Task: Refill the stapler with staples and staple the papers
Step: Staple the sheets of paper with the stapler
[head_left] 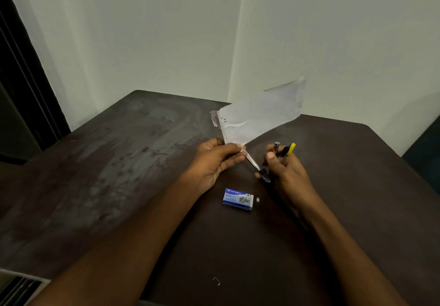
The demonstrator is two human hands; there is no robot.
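Observation:
My left hand (215, 160) pinches the lower corner of the white papers (259, 115), which stand up tilted above the dark table (119, 162); its fingertips also touch the tip of the stapler's pulled-out metal rail (252, 161). My right hand (283, 169) grips the small black and yellow stapler (284, 150), swung open, with the rail sticking out toward the left hand. A blue staple box (238, 199) lies just below the hands, with a small clump of staples (258, 200) beside its right end.
A single bent staple (216, 281) lies near the table's front edge. Pale walls meet in a corner behind the table. A dark door frame (21, 79) runs down the left side. A vent grille (16, 289) shows at the bottom left.

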